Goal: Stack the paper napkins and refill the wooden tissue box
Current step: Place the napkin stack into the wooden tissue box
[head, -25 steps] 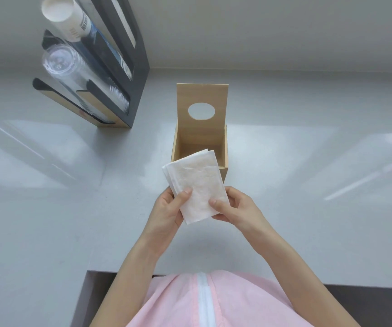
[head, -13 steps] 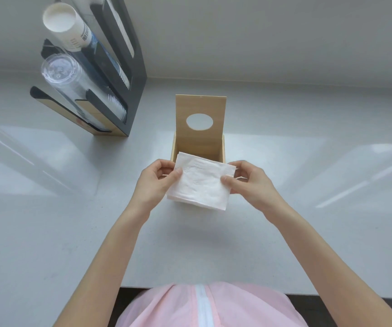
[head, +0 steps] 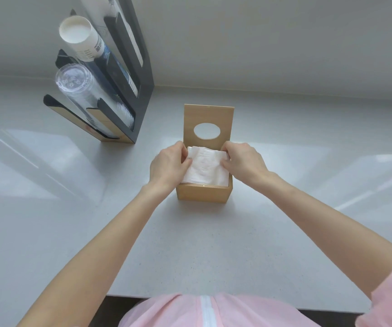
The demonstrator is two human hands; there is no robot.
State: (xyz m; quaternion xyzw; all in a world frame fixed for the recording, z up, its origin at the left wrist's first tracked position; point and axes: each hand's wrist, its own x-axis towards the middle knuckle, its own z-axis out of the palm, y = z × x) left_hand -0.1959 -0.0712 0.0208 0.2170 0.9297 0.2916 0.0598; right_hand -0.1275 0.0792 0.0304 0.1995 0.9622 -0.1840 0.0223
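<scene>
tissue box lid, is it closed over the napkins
No, the lid stands upright behind the wooden tissue box while both hands lower the napkin stack in.

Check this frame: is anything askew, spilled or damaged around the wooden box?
Nothing spilled or damaged. The napkin stack sits slightly skewed at the top of the wooden tissue box, with the left hand and right hand gripping its sides. The hinged lid stands upright and open, as refilling requires.
</scene>
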